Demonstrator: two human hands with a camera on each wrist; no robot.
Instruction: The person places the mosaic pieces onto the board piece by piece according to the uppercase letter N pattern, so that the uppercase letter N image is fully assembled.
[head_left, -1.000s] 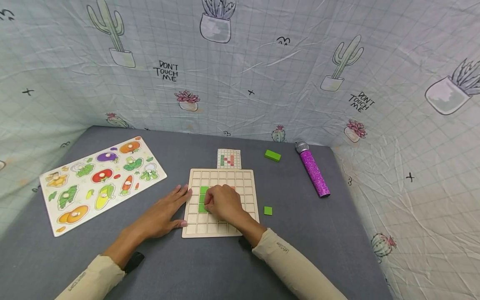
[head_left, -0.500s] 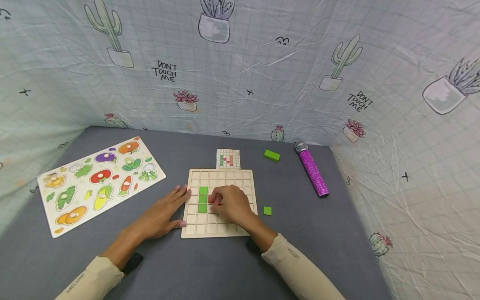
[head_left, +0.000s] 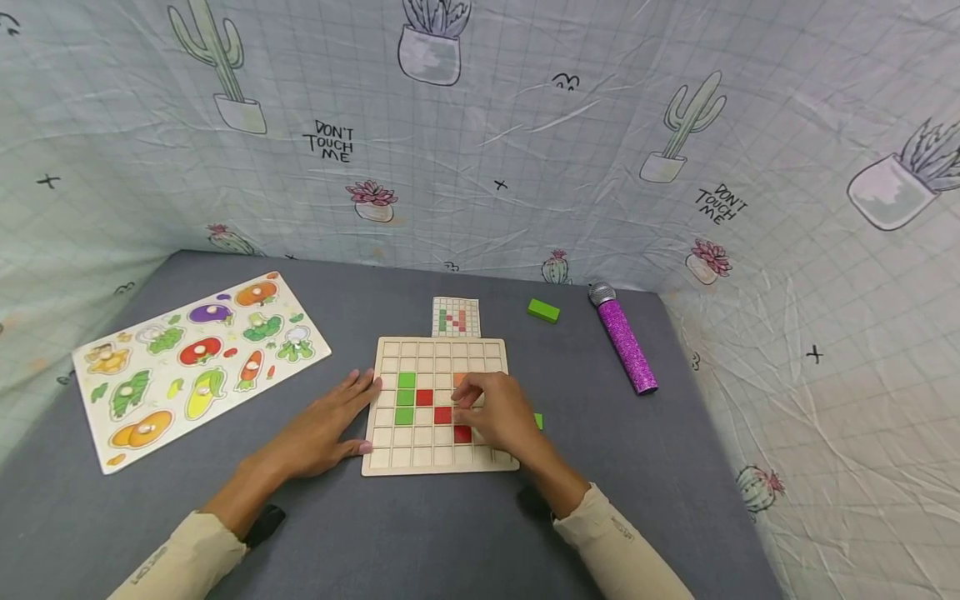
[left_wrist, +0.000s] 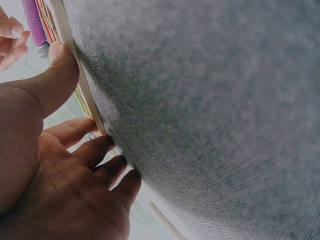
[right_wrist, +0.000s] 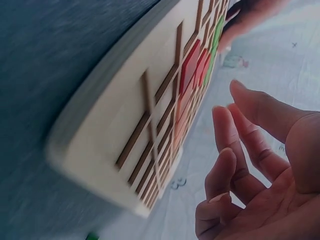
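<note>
A wooden grid board (head_left: 411, 457) lies flat on the table. Along its left edge my left hand (head_left: 318, 429) rests with spread fingers, the thumb at the near left side. Three green tiles (head_left: 405, 398) stand in a column on the grid, and red tiles (head_left: 424, 397) step diagonally down to the right. Orange tiles (right_wrist: 183, 112) show in the right wrist view, mostly covered in the head view by my right hand (head_left: 498, 412). That hand hovers over the board's right half, its fingers loosely bent, with nothing visible between thumb and fingertips.
Just beyond the board lies a small pattern card (head_left: 455, 317). A green block (head_left: 543, 311) and a glittery purple microphone (head_left: 628, 346) are at the back right. A loose green tile (head_left: 538, 421) lies right of the board, partly hidden. A vegetable puzzle board (head_left: 168, 312) occupies the left.
My right hand has moved right, from beside the green column to the board's right half, uncovering the red tiles. My left hand has stayed at the board's left edge.
</note>
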